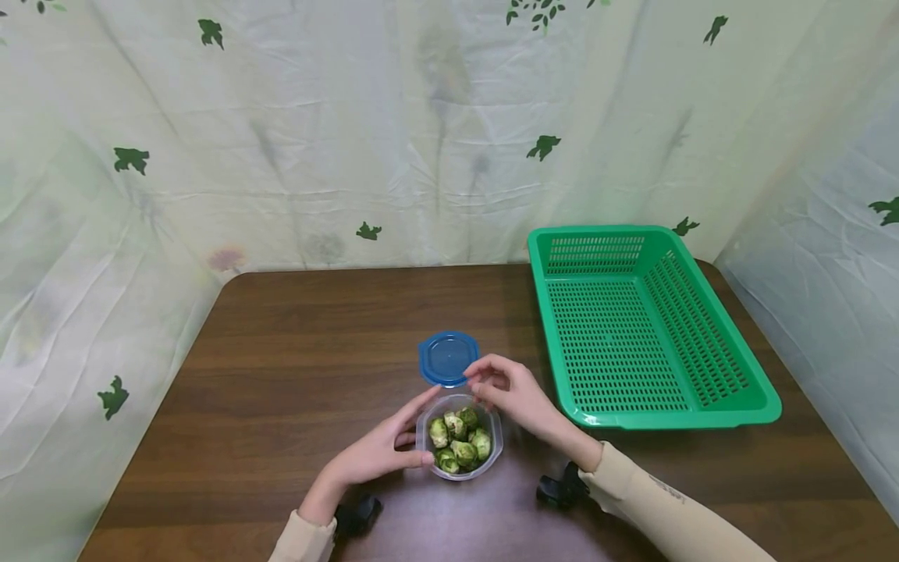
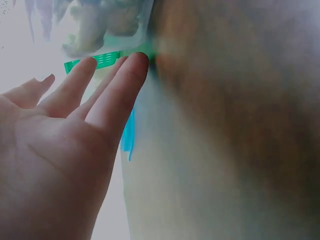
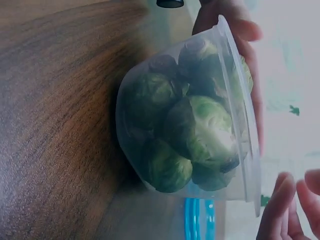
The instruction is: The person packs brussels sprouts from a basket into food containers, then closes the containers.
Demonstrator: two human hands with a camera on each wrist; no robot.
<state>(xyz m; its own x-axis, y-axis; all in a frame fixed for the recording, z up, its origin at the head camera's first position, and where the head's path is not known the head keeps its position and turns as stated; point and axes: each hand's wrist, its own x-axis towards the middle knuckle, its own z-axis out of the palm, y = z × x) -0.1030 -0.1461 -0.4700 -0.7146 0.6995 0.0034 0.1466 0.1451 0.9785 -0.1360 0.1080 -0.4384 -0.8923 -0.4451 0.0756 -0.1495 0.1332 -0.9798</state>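
A clear plastic container (image 1: 498,447) filled with Brussels sprouts (image 1: 463,453) stands uncovered on the table. My left hand (image 1: 372,451) spreads along its left side, thumb at the near rim and straight fingers toward the far rim. Over the far right rim hovers my right hand (image 1: 521,400), its fingers loosely bent, with nothing visible between them. Just behind the container lies a blue lid (image 1: 448,357), close to the right fingertips. The right wrist view shows the sprouts (image 3: 200,130) through the container's see-through wall.
A large green plastic basket (image 1: 548,328) with slotted walls sits at the right of the brown wooden table (image 1: 295,351). A pale curtain (image 1: 316,140) with leaf prints hangs behind the table and along both sides.
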